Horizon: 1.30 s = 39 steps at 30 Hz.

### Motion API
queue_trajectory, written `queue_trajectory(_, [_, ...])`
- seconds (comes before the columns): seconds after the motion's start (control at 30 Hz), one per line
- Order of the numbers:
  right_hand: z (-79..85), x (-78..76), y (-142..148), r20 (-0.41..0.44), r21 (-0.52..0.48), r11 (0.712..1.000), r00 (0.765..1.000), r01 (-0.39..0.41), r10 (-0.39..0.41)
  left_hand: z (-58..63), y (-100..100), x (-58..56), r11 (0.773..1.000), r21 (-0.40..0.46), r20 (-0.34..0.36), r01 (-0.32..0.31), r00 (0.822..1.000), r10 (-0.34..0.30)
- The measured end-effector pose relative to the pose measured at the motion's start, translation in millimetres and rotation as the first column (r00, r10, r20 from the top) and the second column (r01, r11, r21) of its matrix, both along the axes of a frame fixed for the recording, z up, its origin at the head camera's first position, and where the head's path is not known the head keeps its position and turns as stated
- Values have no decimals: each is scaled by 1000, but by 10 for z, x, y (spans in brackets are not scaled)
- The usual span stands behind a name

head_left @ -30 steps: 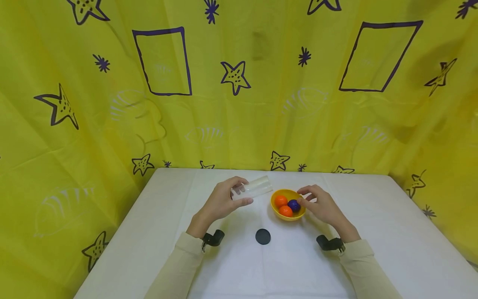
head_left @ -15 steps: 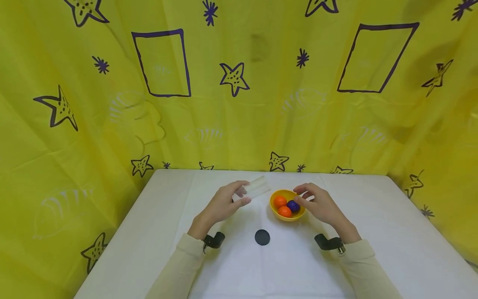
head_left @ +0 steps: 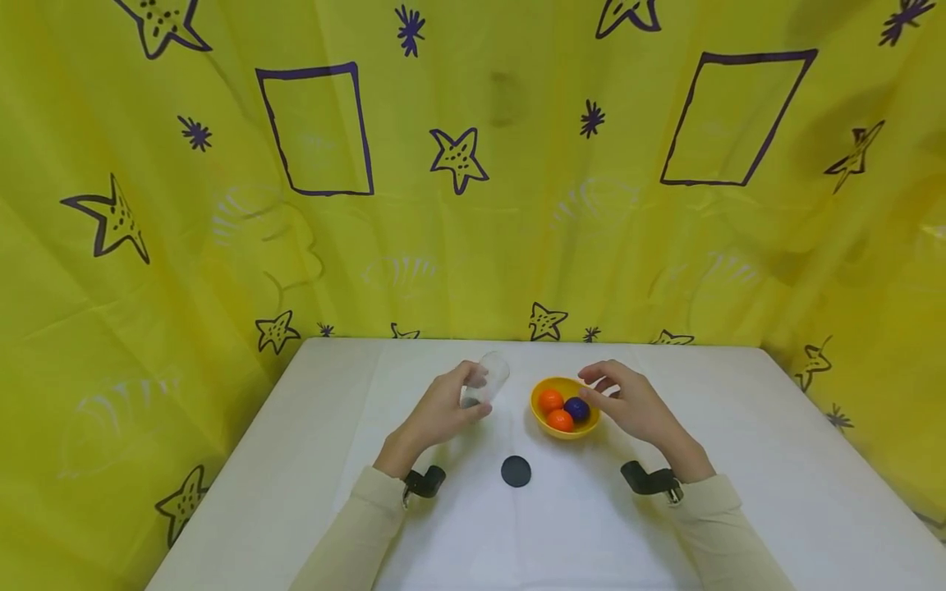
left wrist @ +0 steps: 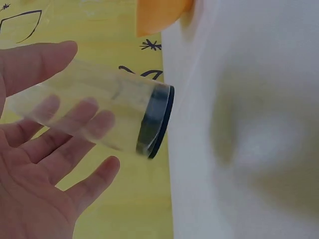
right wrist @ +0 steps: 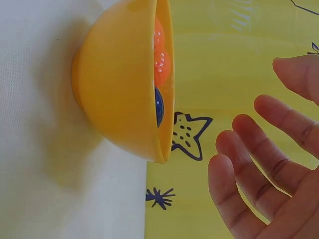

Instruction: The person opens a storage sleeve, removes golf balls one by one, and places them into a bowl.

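My left hand (head_left: 439,406) holds a clear plastic cylinder (head_left: 497,376) between thumb and fingers, raised off the table. Its black end (left wrist: 155,122) faces down toward the tabletop, and the tube leans somewhat. The far side of a yellow bowl (right wrist: 112,74) is nearest to my right hand (head_left: 634,402). That hand hovers at the bowl's right rim, fingers loosely bent, holding nothing. Two orange balls (head_left: 560,420) and a dark blue ball (head_left: 576,409) lie inside the bowl. A flat black disc (head_left: 516,471) rests on the table in front of the bowl.
A white cloth (head_left: 547,533) covers the table. Behind it hangs a yellow curtain (head_left: 510,246) with drawn stars, which also runs along both sides. Black wrist cameras (head_left: 424,482) sit on both wrists.
My left hand has turned the clear cylinder from nearly lying, pointing right, to a more upright tilt. The right hand has drawn slightly back from the blue ball. The view has shifted a little.
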State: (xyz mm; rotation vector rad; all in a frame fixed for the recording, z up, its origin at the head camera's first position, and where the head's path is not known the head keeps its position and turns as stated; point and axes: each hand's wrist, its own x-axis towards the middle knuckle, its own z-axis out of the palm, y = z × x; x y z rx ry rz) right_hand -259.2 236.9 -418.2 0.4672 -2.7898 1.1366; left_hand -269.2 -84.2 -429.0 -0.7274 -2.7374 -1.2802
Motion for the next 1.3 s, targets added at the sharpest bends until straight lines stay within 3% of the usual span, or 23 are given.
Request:
queue_trajectory(0.5, [-169, -93, 147, -76, 153, 984, 994, 93, -82, -224, -66, -62, 994, -2, 61, -105, 993, 105])
queue_trajectory(0.77, [-257, -139, 292, -109, 192, 969, 985, 156, -136, -289, -98, -109, 994, 15, 118, -108, 987, 106])
queue_trajectory(0.97, [-297, -144, 408, -153, 225, 953, 973, 205, -173, -330, -216, -140, 992, -94, 210, -80, 973, 98])
queue_trajectory(1.13, [-293, -137, 466, -215, 266, 929, 955, 256, -202, -249, -366, -141, 969, -236, 137, -69, 985, 103])
queue_trajectory(1.3, [-282, -135, 490, -236, 282, 919, 949, 275, -211, -183, -523, -159, 909, -373, 19, -188, 978, 210])
